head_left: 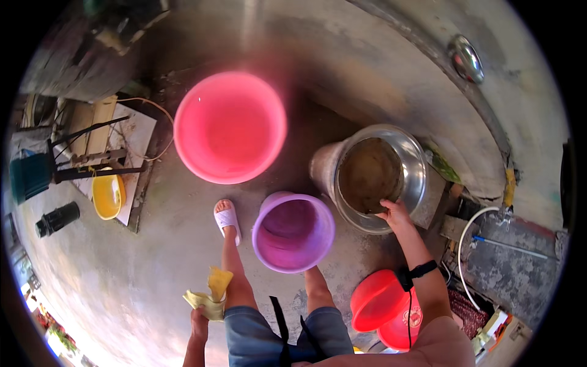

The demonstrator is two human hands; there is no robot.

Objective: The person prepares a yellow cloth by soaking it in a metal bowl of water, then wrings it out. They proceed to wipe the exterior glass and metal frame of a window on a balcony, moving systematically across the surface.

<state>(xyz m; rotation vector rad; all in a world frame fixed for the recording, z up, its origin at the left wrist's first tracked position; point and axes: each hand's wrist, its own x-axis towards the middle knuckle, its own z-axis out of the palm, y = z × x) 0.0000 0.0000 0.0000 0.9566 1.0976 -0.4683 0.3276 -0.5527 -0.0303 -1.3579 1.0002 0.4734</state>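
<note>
My left hand [199, 324] is closed round a crumpled yellow cloth [214, 296], held out beside my left leg. Over a wide steel basin [414, 177] to the right reaches my right hand [396, 215], its fingers curled together at the near edge of a brown round area [370, 174] inside. I cannot tell whether that brown area is murky water or the basin's bottom, or what those fingers hold. A purple tub [293, 232] stands in front of my legs. Farther off to the left is a large pink basin [230, 127].
Red plastic basins [382, 300] lie close to my right leg. At the left are a yellow basin [109, 196], a black cylinder [57, 219] and a dark-framed stool [92, 147]. A white hose [463, 251] curves at the right. A steel bowl [466, 59] rests at far right.
</note>
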